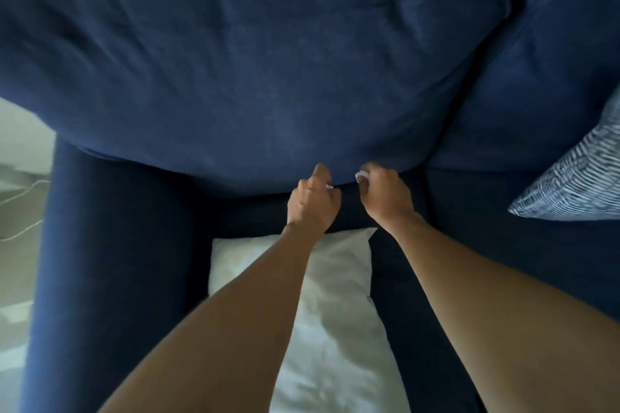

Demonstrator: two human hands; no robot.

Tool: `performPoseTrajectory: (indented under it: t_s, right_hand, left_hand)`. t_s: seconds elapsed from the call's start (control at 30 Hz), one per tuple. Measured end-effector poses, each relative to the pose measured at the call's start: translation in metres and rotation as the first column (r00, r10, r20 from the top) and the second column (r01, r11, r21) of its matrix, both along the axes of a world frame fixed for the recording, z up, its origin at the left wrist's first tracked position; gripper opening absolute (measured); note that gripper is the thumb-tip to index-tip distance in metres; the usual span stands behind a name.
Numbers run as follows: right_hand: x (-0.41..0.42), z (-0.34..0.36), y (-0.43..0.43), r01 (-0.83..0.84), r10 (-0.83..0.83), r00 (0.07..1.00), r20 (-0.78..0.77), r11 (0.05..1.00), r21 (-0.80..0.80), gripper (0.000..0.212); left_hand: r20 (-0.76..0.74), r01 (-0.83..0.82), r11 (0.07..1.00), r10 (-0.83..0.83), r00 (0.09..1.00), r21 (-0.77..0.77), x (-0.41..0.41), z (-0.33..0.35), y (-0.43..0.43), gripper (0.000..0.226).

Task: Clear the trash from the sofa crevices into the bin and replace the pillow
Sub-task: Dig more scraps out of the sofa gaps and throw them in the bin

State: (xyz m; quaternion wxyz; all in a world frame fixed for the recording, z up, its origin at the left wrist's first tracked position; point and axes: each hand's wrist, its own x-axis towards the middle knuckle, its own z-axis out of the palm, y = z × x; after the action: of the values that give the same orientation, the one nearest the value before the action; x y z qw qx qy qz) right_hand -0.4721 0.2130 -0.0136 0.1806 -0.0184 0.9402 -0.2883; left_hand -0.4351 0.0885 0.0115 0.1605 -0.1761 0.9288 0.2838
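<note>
Two hands work at the crevice of the dark blue fabric sofa (268, 77). The right hand (385, 193) curls its fingers round a small white crumpled scrap (361, 176). The left hand (313, 201) is curled, but I cannot tell whether it holds anything. A plain white rectangular pillow (339, 295), creased, lies on the seat beneath the forearms.

Seen from above in dim, soft light: two bare arms, left forearm (235, 312) and right forearm (469, 278), uncovered from the wrists all the way to the lower edge of the view. Broad and stretched wide nearest the viewer, narrowing steadily towards the wrists. Bare as well, left hand (313, 203) and right hand (385, 194), knuckles and faint tendon lines just showing. Slightly blurred at the fingers (331, 194), too soft to tell nails or any ring. Fine hair, barely made out, near the right wrist
</note>
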Motion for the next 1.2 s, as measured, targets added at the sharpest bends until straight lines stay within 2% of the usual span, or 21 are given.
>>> performPoseTrajectory:
  t_s: [0.27, 0.63, 0.77, 1.0, 1.07, 1.2]
  right_hand:
    - [0.038, 0.071, -0.066, -0.124, 0.115, 0.984, -0.133, 0.99, -0.06, 0.021]
    - [0.121, 0.101, -0.197, -0.243, 0.231, 0.962, -0.147, 0.968, -0.066, 0.021]
    - [0.162, 0.115, -0.262, -0.335, 0.32, 0.933, -0.164, 0.94, -0.073, 0.023]
    - [0.234, 0.13, -0.367, -0.486, 0.467, 0.866, -0.18, 0.871, -0.074, 0.027]
    - [0.256, 0.131, -0.393, -0.529, 0.511, 0.841, -0.179, 0.846, -0.067, 0.027]
    - [0.299, 0.127, -0.438, -0.607, 0.592, 0.788, -0.17, 0.794, -0.049, 0.027]
  left_hand:
    - [-0.059, -0.217, 0.976, 0.218, 0.974, 0.011, 0.051, 0.059, -0.071, 0.024]
    - [-0.154, -0.418, 0.89, 0.446, 0.882, 0.183, 0.159, 0.08, -0.19, 0.019]
    - [-0.184, -0.473, 0.868, 0.495, 0.849, 0.152, 0.208, 0.091, -0.252, 0.015]
    - [-0.225, -0.658, 0.74, 0.671, 0.706, 0.143, 0.292, 0.105, -0.341, 0.014]
    - [-0.211, -0.695, 0.699, 0.715, 0.667, 0.171, 0.316, 0.107, -0.36, 0.022]
    - [-0.176, -0.762, 0.629, 0.776, 0.606, 0.155, 0.365, 0.103, -0.396, 0.023]
